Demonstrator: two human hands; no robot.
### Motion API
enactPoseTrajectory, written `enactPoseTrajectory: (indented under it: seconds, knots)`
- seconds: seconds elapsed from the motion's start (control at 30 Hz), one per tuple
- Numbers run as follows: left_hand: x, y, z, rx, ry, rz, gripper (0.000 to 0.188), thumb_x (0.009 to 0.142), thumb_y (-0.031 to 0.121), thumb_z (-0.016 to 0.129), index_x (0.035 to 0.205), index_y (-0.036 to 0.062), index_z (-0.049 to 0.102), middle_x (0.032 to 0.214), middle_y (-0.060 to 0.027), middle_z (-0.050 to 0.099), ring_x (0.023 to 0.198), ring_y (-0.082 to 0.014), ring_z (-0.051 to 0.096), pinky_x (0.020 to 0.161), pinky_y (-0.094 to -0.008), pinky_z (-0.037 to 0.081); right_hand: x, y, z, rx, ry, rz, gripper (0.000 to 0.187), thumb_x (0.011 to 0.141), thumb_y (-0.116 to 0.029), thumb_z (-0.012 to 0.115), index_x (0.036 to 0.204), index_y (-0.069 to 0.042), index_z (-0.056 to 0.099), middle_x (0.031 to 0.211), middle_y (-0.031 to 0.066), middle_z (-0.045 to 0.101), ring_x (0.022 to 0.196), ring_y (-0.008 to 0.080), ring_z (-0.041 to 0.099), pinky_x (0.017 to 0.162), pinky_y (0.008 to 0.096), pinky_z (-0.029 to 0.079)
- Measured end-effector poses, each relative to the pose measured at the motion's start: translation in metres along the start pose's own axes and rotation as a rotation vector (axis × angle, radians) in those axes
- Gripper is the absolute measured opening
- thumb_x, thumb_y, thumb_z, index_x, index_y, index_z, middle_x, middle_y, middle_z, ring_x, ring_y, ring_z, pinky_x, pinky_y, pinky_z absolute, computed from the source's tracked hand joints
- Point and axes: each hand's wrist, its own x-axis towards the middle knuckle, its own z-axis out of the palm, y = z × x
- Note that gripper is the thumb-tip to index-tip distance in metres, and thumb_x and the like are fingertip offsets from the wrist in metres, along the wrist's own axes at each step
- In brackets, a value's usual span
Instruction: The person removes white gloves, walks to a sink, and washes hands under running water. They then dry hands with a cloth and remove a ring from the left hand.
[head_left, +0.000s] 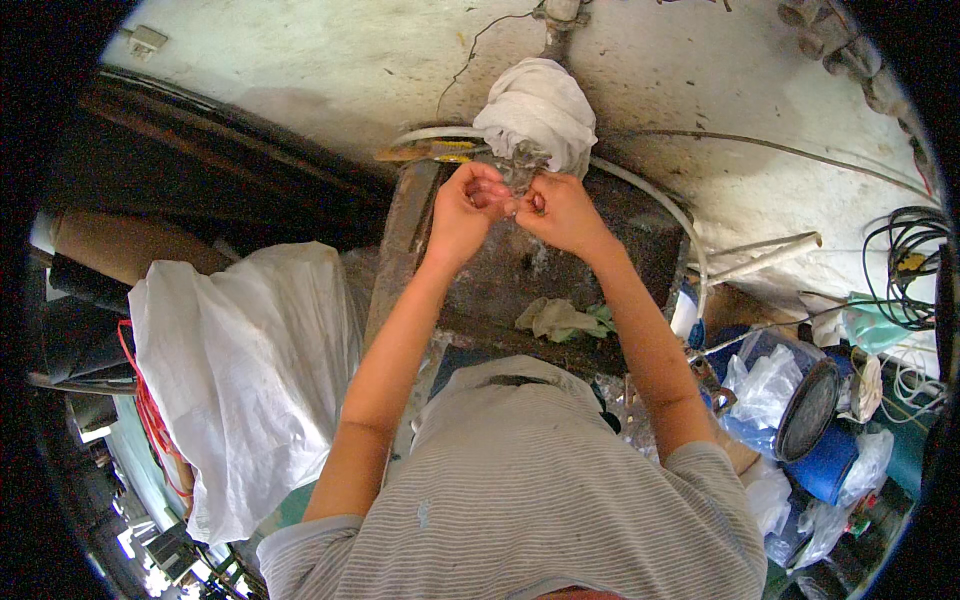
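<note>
At the far end of a dark, worn bench or trough [490, 285], my left hand [466, 215] and my right hand [565, 214] are raised close together, fingers curled and fingertips pinched. Their tips nearly meet just below a greyish, crumpled-looking piece [522, 168]. That piece sticks out under a bundled white cloth [540, 108], which hangs below a pipe on the wall. Whatever is between my fingers is too small to make out. Nearer to me, a crumpled pale cloth [560, 319] lies on the dark surface.
A pale hose [690, 225] curves down the bench's right side. To the left stands something draped in a white sheet [240, 370]. Blue containers [825, 465] and clear plastic bags [765, 385] crowd the right. Coiled black cable [905, 265] hangs at the far right.
</note>
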Motion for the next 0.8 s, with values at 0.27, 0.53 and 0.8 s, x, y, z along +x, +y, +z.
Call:
enactPoseTrajectory:
  seconds: [0.27,0.53,0.8]
  knots:
    - [-0.004,-0.001,0.004,-0.191,0.072,-0.026,0.026,0.073,-0.011,0.062,0.095,0.0005,0.053,0.089,-0.0076,0.060,0.082,-0.0167,0.061,0.074,-0.0289,0.052,-0.014,0.000,0.032,0.406,0.312,0.345,0.014,0.071,-0.013,0.068,0.072,-0.002,0.060,0.066,0.0112,0.061,0.061,0.0196,0.059,0.056,0.0308,0.045]
    - [-0.005,-0.007,-0.013,-0.344,0.032,-0.073,0.019,0.078,-0.007,0.060,0.094,0.0001,0.053,0.089,-0.0129,0.062,0.080,-0.0237,0.064,0.074,-0.0340,0.054,-0.018,0.009,0.025,0.506,0.127,0.195,0.016,0.077,-0.015,0.068,0.082,0.000,0.065,0.076,0.0104,0.065,0.066,0.0151,0.060,0.061,0.0280,0.047]
    - [-0.005,-0.005,-0.019,-0.338,-0.004,-0.066,0.020,0.076,-0.011,0.058,0.092,-0.0006,0.053,0.088,-0.0117,0.062,0.080,-0.0215,0.064,0.073,-0.0324,0.053,-0.010,0.002,0.013,0.482,0.020,0.231,0.018,0.079,-0.016,0.066,0.083,0.002,0.064,0.072,0.0093,0.065,0.064,0.0136,0.060,0.060,0.0284,0.047]
